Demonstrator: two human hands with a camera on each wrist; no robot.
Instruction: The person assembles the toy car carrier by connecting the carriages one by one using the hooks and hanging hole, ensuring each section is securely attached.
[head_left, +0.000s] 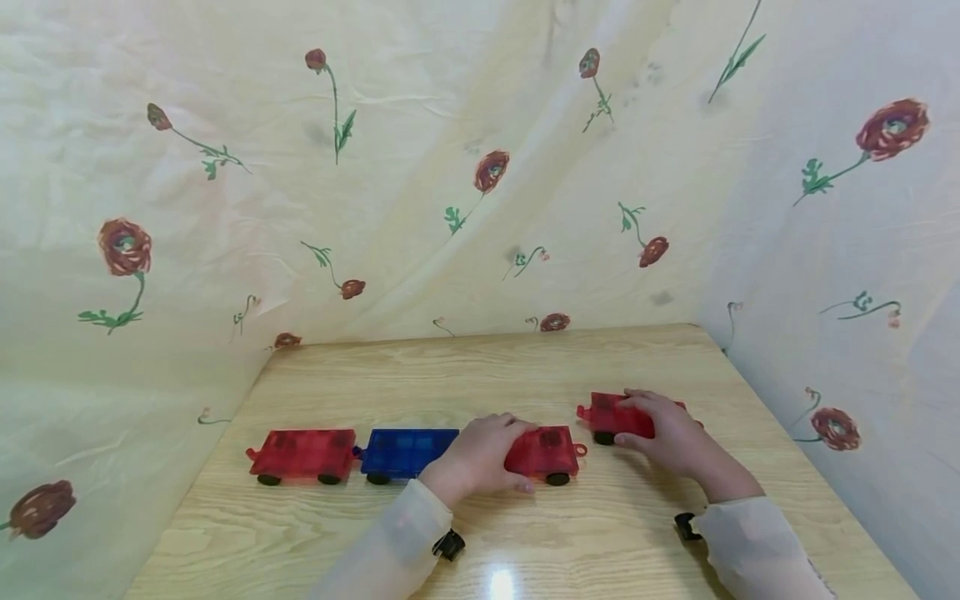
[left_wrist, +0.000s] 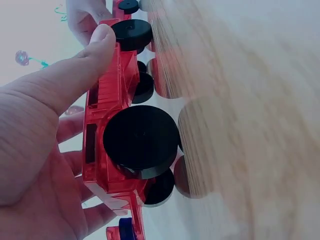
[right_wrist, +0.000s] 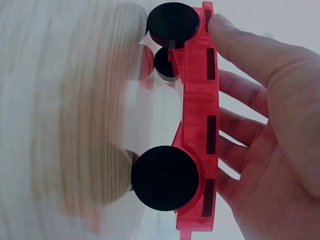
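Note:
Flat and see-through, a red toy car (head_left: 551,450) with black wheels stands on the table in the middle of the head view. My left hand (head_left: 478,458) grips it from above, thumb along the near side and fingers on the far side. Its hook (left_wrist: 113,233) sits in a blue loop (left_wrist: 126,229) in the left wrist view. Farther right and a little farther back, my right hand (head_left: 667,432) holds another red toy car (head_left: 602,410) by its two long sides. In the head view, a gap separates this car's hook (head_left: 582,412) from the middle car's loop (head_left: 581,450).
A blue toy car (head_left: 401,450), partly behind my left hand, is linked to a red toy car (head_left: 307,454) at the left end of the row. Floral cloth (head_left: 420,208) hangs behind and beside the wooden table (head_left: 420,367).

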